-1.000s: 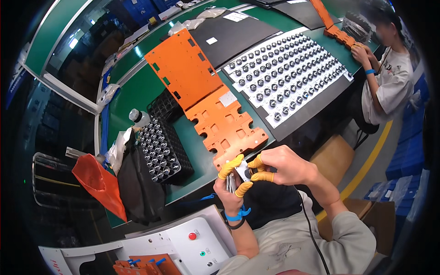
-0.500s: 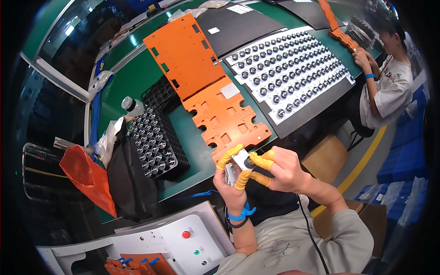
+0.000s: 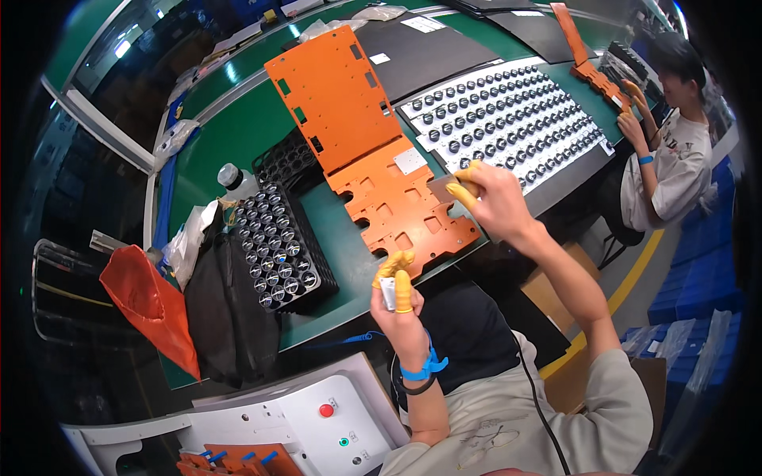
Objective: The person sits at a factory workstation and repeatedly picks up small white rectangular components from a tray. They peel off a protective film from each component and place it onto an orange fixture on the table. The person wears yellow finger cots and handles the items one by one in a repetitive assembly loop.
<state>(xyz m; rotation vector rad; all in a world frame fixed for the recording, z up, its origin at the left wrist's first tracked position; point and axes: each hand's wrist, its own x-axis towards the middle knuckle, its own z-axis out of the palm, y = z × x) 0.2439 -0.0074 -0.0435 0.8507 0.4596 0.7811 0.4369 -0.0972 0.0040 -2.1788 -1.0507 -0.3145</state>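
Observation:
Yellow finger cots cover fingers of both my hands. My left hand (image 3: 399,309) is closed around a small silvery-white piece (image 3: 388,293) in front of the table edge. Over the orange fixture's lower plate (image 3: 389,198), my right hand (image 3: 500,202) pinches a small flat greyish plate (image 3: 441,189), its far side hidden by the fingers. The fixture has cutouts and shallow pockets, and its orange lid (image 3: 337,99) is swung up behind. One pale square plate (image 3: 410,162) lies on the fixture near the hinge.
Left of the fixture stands a black tray (image 3: 321,274) of shiny round lens parts, with a second black tray (image 3: 283,159) and a bottle (image 3: 232,176) behind. A white panel (image 3: 421,136) with rows of black round parts lies right. Further right, a co-worker (image 3: 675,159) handles another orange fixture.
My hands have parted. The right hand has moved forward and right over the fixture with the greyish plate; the left stays near the table edge with the silvery-white piece.

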